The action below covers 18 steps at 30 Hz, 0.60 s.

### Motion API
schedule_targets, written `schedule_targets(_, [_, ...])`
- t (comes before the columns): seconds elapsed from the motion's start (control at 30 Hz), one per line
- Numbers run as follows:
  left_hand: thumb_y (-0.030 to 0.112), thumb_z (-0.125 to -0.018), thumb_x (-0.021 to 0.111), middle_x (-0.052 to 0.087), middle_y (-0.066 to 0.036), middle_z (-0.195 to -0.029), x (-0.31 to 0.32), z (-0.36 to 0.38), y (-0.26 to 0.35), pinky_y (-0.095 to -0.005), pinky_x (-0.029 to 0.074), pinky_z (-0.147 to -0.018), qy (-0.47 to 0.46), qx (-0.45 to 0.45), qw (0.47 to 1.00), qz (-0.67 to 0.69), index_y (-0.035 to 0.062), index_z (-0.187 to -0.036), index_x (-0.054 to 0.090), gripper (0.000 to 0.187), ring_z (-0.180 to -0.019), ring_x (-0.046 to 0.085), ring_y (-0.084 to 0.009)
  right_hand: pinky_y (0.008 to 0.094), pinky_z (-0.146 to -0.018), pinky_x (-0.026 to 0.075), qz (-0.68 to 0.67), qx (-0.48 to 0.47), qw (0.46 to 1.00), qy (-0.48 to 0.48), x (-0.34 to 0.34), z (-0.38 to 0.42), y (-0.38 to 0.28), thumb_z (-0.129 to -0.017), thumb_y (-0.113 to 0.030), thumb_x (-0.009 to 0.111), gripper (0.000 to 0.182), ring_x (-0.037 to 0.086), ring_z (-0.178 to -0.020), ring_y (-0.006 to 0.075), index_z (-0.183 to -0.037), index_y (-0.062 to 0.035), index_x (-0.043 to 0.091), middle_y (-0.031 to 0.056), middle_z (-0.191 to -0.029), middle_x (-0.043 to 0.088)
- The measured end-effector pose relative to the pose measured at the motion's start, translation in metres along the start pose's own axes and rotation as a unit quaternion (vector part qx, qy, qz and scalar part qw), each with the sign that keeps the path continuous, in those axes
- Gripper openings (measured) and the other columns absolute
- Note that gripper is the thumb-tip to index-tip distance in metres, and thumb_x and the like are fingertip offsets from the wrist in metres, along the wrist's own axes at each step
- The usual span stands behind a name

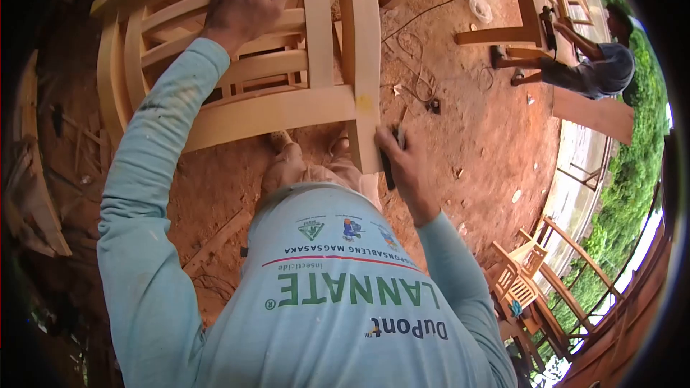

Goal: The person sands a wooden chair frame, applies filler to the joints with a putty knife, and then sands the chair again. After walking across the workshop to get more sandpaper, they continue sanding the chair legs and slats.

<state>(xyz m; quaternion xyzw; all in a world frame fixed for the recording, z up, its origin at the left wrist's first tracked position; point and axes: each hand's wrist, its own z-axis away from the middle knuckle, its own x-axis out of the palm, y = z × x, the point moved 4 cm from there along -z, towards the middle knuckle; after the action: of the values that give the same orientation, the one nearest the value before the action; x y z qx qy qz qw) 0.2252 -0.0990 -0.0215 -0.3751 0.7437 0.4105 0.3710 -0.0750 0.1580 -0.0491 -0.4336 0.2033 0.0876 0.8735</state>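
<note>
A pale wooden furniture frame [273, 111] with several slats, chair-like in build, stands in front of me. My left hand [244, 6] lies over its slats near the top, thumb spread away from the fingers. At the frame's right side, my right hand [411, 165] is closed around a dark flat hand tool [389, 165]. That tool is up against or very close to the side of the thick corner post [365, 100]; its exact kind is hidden by my fingers.
A black cord [424, 75] lies coiled on the reddish dirt floor [467, 151]. Another person [589, 68] works at a wooden piece at upper right. A slatted wooden chair [519, 280] stands at lower right, and wood scraps [79, 136] lie at left.
</note>
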Motion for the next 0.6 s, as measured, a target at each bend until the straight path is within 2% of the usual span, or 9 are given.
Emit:
schedule_targets(0.03, [0.043,-0.100,0.060,0.073,-0.013,-0.098,0.002,-0.001,-0.001,-0.0500,0.051,-0.089,-0.008,-0.008,1.000,-0.013,0.0099,-0.101,0.070,0.034,-0.096,0.069,-0.0353,0.0312,-0.070,0.051,-0.003,-0.036,0.999,0.010,-0.001,0.008,0.000,-0.092,-0.047,0.075,0.047,0.059,-0.076,0.0123,-0.094,-0.0005,0.068,0.0067,-0.081,0.067])
schedule_targets(0.13, [0.042,-0.100,0.060,0.073,-0.013,-0.097,0.004,-0.001,-0.002,-0.0499,0.051,-0.087,-0.002,-0.003,1.000,-0.006,0.0093,-0.100,0.069,0.034,-0.095,0.069,-0.0356,0.0311,-0.071,0.051,0.030,0.014,0.999,-0.028,-0.002,-0.015,0.003,-0.092,-0.046,0.075,0.045,0.060,-0.078,0.0121,-0.097,-0.0013,0.070,0.0057,-0.084,0.069])
schedule_targets(0.27, [0.041,-0.100,0.060,0.072,-0.014,-0.095,-0.001,0.001,0.001,-0.0494,0.051,-0.086,0.005,-0.003,1.000,-0.001,0.0078,-0.099,0.069,0.034,-0.093,0.069,-0.0361,0.0318,-0.069,0.050,-0.047,-0.085,0.994,0.052,0.015,-0.059,-0.046,-0.091,-0.046,0.077,0.047,0.059,-0.074,0.0122,-0.094,-0.0005,0.068,0.0057,-0.080,0.068])
schedule_targets(0.3, [0.041,-0.100,0.060,0.072,-0.014,-0.095,-0.001,0.001,0.001,-0.0493,0.051,-0.085,0.003,-0.002,1.000,0.001,0.0075,-0.099,0.069,0.034,-0.092,0.069,-0.0361,0.0322,-0.069,0.050,-0.038,-0.086,0.994,0.059,0.015,-0.057,-0.050,-0.091,-0.047,0.077,0.048,0.058,-0.073,0.0129,-0.095,0.0002,0.068,0.0064,-0.080,0.068])
schedule_targets(0.4, [0.040,-0.100,0.061,0.072,-0.015,-0.095,-0.001,-0.002,0.002,-0.0491,0.051,-0.085,0.008,0.001,1.000,0.013,0.0070,-0.099,0.069,0.034,-0.092,0.069,-0.0362,0.0331,-0.069,0.050,0.060,-0.061,0.996,0.022,0.004,-0.041,-0.016,-0.091,-0.046,0.077,0.048,0.059,-0.072,0.0138,-0.096,0.0012,0.068,0.0072,-0.079,0.067])
schedule_targets(0.43, [0.040,-0.100,0.061,0.072,-0.015,-0.094,0.000,-0.001,0.001,-0.0490,0.052,-0.085,0.011,0.000,1.000,0.018,0.0069,-0.100,0.069,0.034,-0.092,0.069,-0.0362,0.0331,-0.068,0.050,0.023,-0.064,0.997,0.023,0.003,-0.036,-0.004,-0.091,-0.046,0.077,0.048,0.059,-0.072,0.0139,-0.094,0.0010,0.068,0.0078,-0.079,0.067])
schedule_targets(0.53, [0.040,-0.100,0.061,0.072,-0.015,-0.093,0.003,0.000,0.000,-0.0492,0.052,-0.085,0.017,0.007,1.000,-0.005,0.0065,-0.099,0.069,0.035,-0.092,0.069,-0.0363,0.0328,-0.066,0.049,0.030,-0.060,0.997,0.031,0.006,-0.048,-0.023,-0.090,-0.045,0.078,0.047,0.057,-0.071,0.0133,-0.093,0.0003,0.067,0.0062,-0.077,0.064])
schedule_targets(0.57, [0.040,-0.100,0.061,0.072,-0.015,-0.093,0.002,0.001,0.001,-0.0493,0.052,-0.085,0.014,0.003,1.000,0.002,0.0065,-0.098,0.069,0.035,-0.092,0.069,-0.0364,0.0311,-0.067,0.049,0.015,-0.075,0.997,0.027,0.011,-0.058,-0.037,-0.093,-0.043,0.076,0.044,0.057,-0.074,0.0117,-0.098,0.0001,0.069,0.0039,-0.079,0.064])
schedule_targets(0.6, [0.040,-0.100,0.061,0.072,-0.015,-0.093,0.000,0.000,0.001,-0.0493,0.051,-0.086,0.011,-0.002,1.000,0.009,0.0066,-0.098,0.069,0.035,-0.092,0.068,-0.0364,0.0283,-0.065,0.046,-0.024,-0.083,0.996,0.032,0.010,-0.066,-0.041,-0.095,-0.039,0.075,0.038,0.054,-0.072,0.0091,-0.096,-0.0017,0.068,0.0008,-0.080,0.063])
